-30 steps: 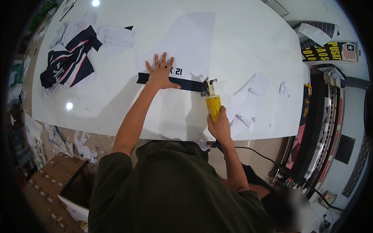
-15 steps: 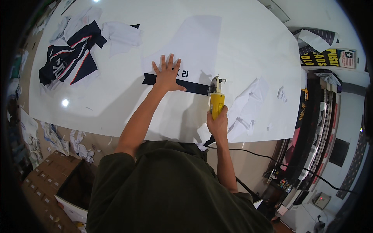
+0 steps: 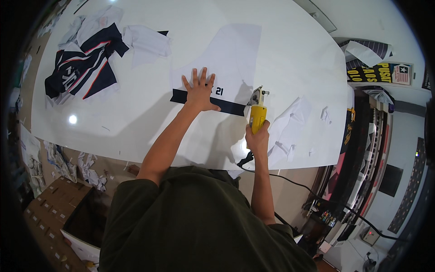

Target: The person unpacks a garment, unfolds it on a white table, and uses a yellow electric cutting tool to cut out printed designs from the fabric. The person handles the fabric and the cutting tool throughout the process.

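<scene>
My left hand point(image 3: 199, 96) lies flat with spread fingers on a white fabric piece point(image 3: 233, 56), partly covering dark printing near its lower edge. A navy band point(image 3: 229, 107) runs along that edge, under my palm and thumb. My right hand point(image 3: 258, 137) is wrapped around the yellow body of an electric rotary fabric cutter point(image 3: 258, 117). The cutter's round blade head is beside the band's right end. Its black cord point(image 3: 290, 182) trails off to the right.
Navy, white and red cut fabric pieces point(image 3: 86, 63) lie heaped at the table's left. White scraps point(image 3: 287, 124) lie right of the cutter on the white table point(image 3: 136, 118). Below the left edge are floor scraps point(image 3: 90, 172) and a brown carton point(image 3: 56, 199).
The cutter in my right hand has shifted slightly right, and its head now tilts away from the band's end. My left hand stays pressed on the fabric. The whole view has shifted a little.
</scene>
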Tool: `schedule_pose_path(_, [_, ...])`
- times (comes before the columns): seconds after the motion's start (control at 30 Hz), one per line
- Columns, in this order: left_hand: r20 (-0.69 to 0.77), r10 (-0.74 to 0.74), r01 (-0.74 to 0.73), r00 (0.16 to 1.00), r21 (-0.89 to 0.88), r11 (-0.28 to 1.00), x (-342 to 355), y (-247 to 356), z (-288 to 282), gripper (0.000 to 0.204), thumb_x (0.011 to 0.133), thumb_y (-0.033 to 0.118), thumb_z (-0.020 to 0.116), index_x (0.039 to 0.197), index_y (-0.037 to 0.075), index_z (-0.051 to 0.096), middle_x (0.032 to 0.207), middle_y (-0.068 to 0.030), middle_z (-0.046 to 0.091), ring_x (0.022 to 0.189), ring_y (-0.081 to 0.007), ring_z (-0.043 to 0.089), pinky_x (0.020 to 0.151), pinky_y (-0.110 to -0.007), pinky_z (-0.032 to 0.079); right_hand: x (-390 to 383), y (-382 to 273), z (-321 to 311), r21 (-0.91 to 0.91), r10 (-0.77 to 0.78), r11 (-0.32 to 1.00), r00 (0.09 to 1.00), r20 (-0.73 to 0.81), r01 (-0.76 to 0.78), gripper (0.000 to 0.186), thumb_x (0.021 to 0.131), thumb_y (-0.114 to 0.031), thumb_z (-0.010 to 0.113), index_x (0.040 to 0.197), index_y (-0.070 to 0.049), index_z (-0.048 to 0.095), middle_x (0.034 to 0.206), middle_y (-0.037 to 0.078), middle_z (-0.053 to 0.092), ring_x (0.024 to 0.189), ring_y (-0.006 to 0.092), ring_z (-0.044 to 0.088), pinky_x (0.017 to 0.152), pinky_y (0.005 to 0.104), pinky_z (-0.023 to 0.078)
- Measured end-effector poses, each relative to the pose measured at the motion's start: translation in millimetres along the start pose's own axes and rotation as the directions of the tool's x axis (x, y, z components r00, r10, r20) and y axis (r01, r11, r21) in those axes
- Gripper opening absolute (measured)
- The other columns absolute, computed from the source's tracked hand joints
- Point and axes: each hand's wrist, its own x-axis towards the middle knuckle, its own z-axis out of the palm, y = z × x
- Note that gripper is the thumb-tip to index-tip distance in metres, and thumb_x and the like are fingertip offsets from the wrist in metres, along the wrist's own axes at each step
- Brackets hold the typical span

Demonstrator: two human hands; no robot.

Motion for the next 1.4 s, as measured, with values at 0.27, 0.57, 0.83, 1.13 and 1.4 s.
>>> schedule_pose_path(0.27, [0.004,0.027,-0.027,1.000,-0.023,0.999,-1.0,-3.3,-3.3,0.144,0.053,0.069,0.090,0.166,0.019,0.016,0.173,-0.0166,0.000,0.156,-0.0493,-0.009,0.113,-0.082,-0.002,29.7,1.2,-4.7,-0.016,-0.033,0.999,0.999,-0.029,0.033,0.057,0.089,-0.022,0.070,0.128,0.007,0.038,0.098,0.038,0.067,0.086,0.0528,0.069,0.076,0.0538,0.056])
schedule_pose_path(0.57, [0.059,-0.011,0.011,0.998,0.010,1.000,-35.9,-55.0,-30.7,0.150,0.050,0.058,0.096,0.166,0.013,0.012,0.171,-0.0244,0.000,0.155,-0.0526,-0.004,0.115,-0.079,0.002,-44.5,45.2,-35.9,-0.048,-0.190,0.978,0.962,0.194,0.202,0.065,0.091,-0.023,0.071,0.137,0.008,0.037,0.114,0.039,0.063,0.104,0.0551,0.064,0.086,0.0562,0.054])
schedule_pose_path(0.83, [0.089,-0.164,0.161,0.982,0.043,0.986,-46.1,-22.2,-12.7,0.150,0.056,0.058,0.095,0.163,-0.003,0.009,0.170,-0.0267,0.002,0.154,-0.0564,0.000,0.114,-0.081,0.011,-28.9,41.0,-37.5,-0.052,-0.304,0.939,0.891,0.337,0.340,0.068,0.091,-0.020,0.069,0.141,0.009,0.034,0.122,0.037,0.059,0.104,0.0546,0.063,0.083,0.0559,0.054])
schedule_pose_path(1.13, [0.035,-0.146,0.147,0.989,-0.024,0.989,-47.1,-27.0,-3.9,0.149,0.054,0.055,0.097,0.162,-0.004,0.012,0.170,-0.0260,0.000,0.153,-0.0574,-0.001,0.112,-0.082,0.014,-4.3,41.2,-31.6,-0.033,-0.378,0.908,0.851,0.364,0.418,0.069,0.091,-0.020,0.068,0.140,0.013,0.032,0.123,0.039,0.057,0.103,0.0555,0.063,0.084,0.0557,0.054])
schedule_pose_path(1.4, [0.050,-0.151,0.154,0.987,-0.055,0.987,-47.7,-25.8,-7.3,0.149,0.054,0.051,0.098,0.162,-0.004,0.012,0.170,-0.0257,0.000,0.153,-0.0570,-0.002,0.113,-0.082,0.013,4.1,30.8,-32.7,-0.029,-0.402,0.896,0.837,0.372,0.443,0.069,0.091,-0.019,0.070,0.140,0.010,0.031,0.111,0.043,0.060,0.100,0.0584,0.062,0.086,0.0568,0.053])
